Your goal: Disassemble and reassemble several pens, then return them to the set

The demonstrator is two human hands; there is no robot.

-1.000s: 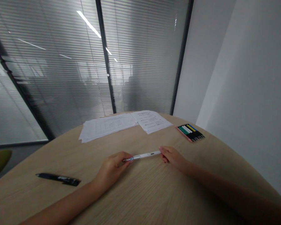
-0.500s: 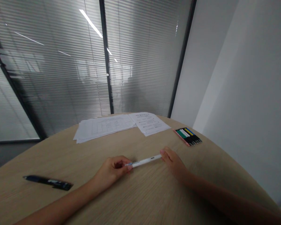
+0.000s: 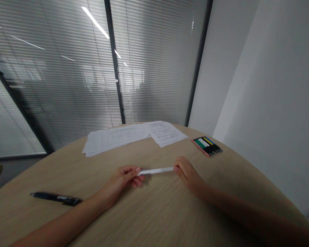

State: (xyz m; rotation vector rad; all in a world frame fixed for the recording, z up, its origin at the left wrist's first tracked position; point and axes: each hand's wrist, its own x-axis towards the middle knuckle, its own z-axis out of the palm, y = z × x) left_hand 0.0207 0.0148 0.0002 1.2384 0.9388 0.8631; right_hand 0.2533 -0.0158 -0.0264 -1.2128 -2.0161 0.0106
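A slim white pen (image 3: 156, 170) is held level just above the round wooden table (image 3: 154, 212), between both of my hands. My left hand (image 3: 126, 176) pinches its left end with thumb and fingertips. My right hand (image 3: 187, 172) grips the pen's right end with the fingers curled. The pen's markings are turned out of sight.
A black pen (image 3: 55, 198) lies at the left of the table. Printed sheets (image 3: 118, 137) are spread at the far edge, with another sheet (image 3: 166, 132) beside them. A set of coloured pens (image 3: 207, 145) lies at the far right, near the white wall.
The white pen has been turned and lifted level between my hands; its clip and markings no longer show. My left fingers have moved to a fingertip pinch.
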